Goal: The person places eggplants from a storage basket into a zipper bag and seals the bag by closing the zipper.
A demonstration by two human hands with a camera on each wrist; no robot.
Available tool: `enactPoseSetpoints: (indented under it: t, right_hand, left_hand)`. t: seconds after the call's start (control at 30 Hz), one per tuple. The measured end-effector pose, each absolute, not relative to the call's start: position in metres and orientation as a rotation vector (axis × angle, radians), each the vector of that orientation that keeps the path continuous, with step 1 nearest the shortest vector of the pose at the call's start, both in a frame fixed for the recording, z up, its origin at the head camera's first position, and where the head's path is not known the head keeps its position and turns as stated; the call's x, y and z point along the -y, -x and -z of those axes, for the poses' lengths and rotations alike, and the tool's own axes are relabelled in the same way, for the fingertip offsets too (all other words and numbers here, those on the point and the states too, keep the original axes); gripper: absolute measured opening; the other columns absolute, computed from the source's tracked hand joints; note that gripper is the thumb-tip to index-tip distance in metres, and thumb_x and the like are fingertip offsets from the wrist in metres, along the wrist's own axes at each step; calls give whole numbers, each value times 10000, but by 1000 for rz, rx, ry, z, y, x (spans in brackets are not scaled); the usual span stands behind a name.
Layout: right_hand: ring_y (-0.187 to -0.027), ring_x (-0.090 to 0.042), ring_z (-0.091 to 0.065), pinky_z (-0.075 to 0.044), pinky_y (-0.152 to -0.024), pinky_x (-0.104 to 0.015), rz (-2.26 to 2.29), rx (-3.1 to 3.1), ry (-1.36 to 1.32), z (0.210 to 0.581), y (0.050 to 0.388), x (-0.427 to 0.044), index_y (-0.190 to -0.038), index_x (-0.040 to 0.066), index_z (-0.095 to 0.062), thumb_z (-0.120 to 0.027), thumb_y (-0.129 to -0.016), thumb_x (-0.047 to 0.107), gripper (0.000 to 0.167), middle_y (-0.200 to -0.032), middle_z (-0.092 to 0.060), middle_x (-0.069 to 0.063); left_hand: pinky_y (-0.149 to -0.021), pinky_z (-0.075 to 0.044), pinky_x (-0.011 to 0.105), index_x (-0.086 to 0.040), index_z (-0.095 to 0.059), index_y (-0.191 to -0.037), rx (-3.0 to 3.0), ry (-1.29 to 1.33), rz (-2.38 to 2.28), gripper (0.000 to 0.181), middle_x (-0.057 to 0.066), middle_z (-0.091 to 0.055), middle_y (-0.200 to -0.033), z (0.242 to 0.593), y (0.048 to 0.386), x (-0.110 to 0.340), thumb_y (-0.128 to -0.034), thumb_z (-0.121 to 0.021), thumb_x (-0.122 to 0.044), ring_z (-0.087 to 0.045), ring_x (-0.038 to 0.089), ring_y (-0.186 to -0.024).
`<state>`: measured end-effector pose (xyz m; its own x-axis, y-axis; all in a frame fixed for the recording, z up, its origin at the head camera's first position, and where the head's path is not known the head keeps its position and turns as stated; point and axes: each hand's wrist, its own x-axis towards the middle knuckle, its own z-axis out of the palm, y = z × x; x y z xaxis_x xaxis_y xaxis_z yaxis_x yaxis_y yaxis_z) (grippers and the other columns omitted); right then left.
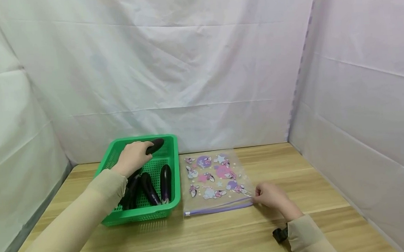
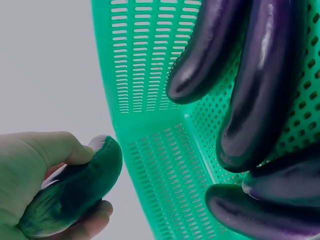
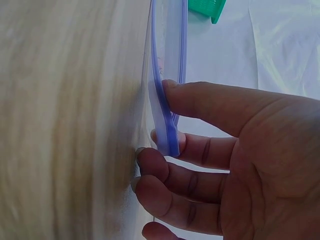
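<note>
My left hand [image 1: 134, 157] grips a dark purple eggplant [image 1: 155, 145] over the far part of a green plastic basket [image 1: 176, 170]. In the left wrist view the held eggplant [image 2: 75, 192] lies between thumb and fingers, near the basket wall. Several more eggplants [image 1: 165, 181] rest in the basket; the left forearm hides some of them. My right hand [image 1: 271, 195] pinches the right end of the purple zip edge of a clear printed zipper bag [image 1: 209, 176], which lies flat beside the basket. In the right wrist view, thumb and index finger hold the purple zip strip [image 3: 167, 115].
The wooden table [image 1: 196, 243] carries the basket on the left and the bag in the middle. White cloth walls [image 1: 170, 73] stand behind and at both sides. A small black device [image 1: 280, 235] sits at the right wrist. A white slider [image 1: 188, 213] is at the zip's left end.
</note>
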<state>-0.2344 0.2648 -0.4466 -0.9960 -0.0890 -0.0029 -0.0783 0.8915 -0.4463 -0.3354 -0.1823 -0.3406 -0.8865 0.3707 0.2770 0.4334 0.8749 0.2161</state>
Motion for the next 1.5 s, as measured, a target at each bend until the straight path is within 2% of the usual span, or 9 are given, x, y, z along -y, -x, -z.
enactPoseSetpoints:
  t: [0.27,0.5,0.77,1.13,1.5]
  right_hand:
    - [-514,-147,-472,-372,-494,-308,732,-3030,130,450,233,-264,-646,124,-539,-767,-753,193,261,-568,-510,13]
    - [-504,-145,-473,-376,-497,-309,731,-3028,130,451,232,-264,-646,126,-540,-775,-756,204,271,-561,-514,14]
    - [-510,-146,-471,-369,-495,-307,713,-3032,122,452,231,-265,-645,128,-534,-780,-757,222,286,-566,-508,11]
    - [-521,-137,-463,-366,-496,-298,700,-3036,131,453,233,-266,-642,138,-533,-778,-753,240,287,-575,-500,21]
    - [-537,-147,-466,-370,-504,-304,713,-3033,126,450,233,-265,-664,130,-544,-771,-764,217,263,-594,-510,13]
  left_hand:
    - [-636,-479,400,-15,-577,-1321,2811,631,420,411,231,-619,-1172,340,331,182,-927,-625,-125,-609,284,-817]
    - [-659,-475,412,-20,-578,-1320,2804,637,420,411,225,-622,-1163,339,328,178,-928,-625,-133,-609,302,-859]
    - [-595,-428,366,-24,-583,-1318,2798,646,430,407,219,-629,-1139,336,326,174,-925,-620,-125,-566,221,-715]
    - [-519,-371,334,-31,-585,-1318,2781,649,474,402,220,-629,-1145,334,324,169,-925,-607,-110,-462,175,-551]
    - [-502,-359,328,-45,-581,-1328,2775,632,488,404,215,-626,-1160,327,324,168,-931,-600,-119,-446,165,-518]
